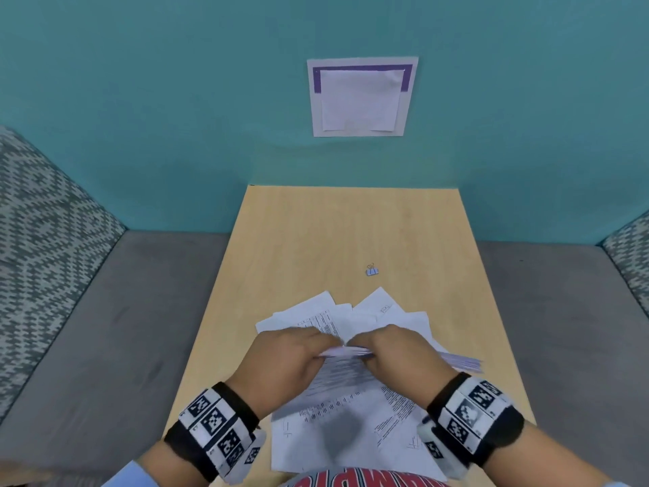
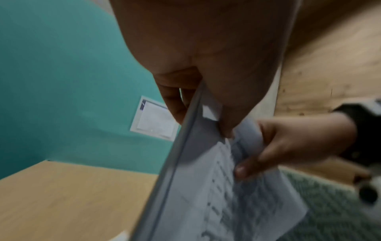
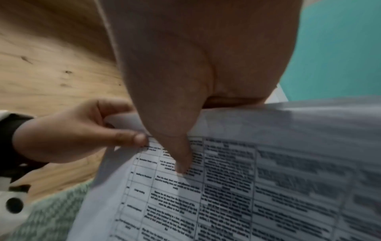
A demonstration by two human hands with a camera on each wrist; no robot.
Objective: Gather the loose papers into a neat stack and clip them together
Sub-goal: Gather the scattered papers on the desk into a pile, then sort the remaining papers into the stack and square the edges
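Both hands hold a bundle of white printed papers lifted just above the wooden table. My left hand pinches its left end, thumb on top and fingers behind, as the left wrist view shows on the papers. My right hand grips the same bundle beside it, thumb pressed on a printed table sheet. More loose sheets lie fanned on the table beneath and beyond the hands. A small binder clip lies alone on the table farther away.
A teal partition wall with a pinned notice stands behind the table. Grey upholstered seats flank the table on both sides. The table's far half holds only the clip.
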